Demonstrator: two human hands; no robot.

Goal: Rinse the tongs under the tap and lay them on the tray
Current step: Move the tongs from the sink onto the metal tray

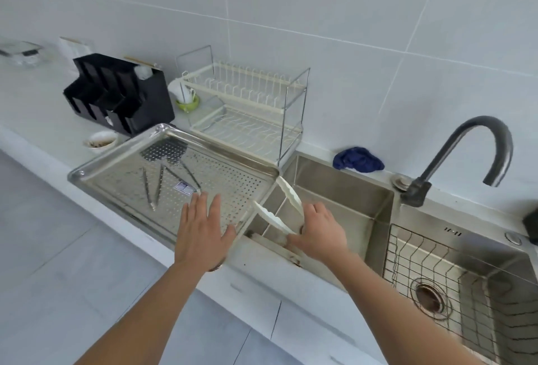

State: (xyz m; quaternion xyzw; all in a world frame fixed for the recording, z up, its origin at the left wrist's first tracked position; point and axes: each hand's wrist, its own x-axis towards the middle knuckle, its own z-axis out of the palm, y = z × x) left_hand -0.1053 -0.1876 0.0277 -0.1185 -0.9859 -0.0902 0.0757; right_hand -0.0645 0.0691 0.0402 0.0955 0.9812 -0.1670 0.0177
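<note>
Right hand (318,232) is gripping the tongs (289,194) beside the tray (235,187); left hand (201,228) is hovering, fingers wide, empty. Probably best steadying the tray while lowering them flat.

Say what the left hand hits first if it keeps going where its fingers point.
Probably the metal tongs lying on the perforated tray, just ahead of the left hand; its height above the tray is unclear.

The tray (122,161) is shiny perforated metal, the tongs (286,201) smooth white plastic, the sink (343,187) brushed steel; a crumpled blue cloth (358,159) sits behind.
</note>
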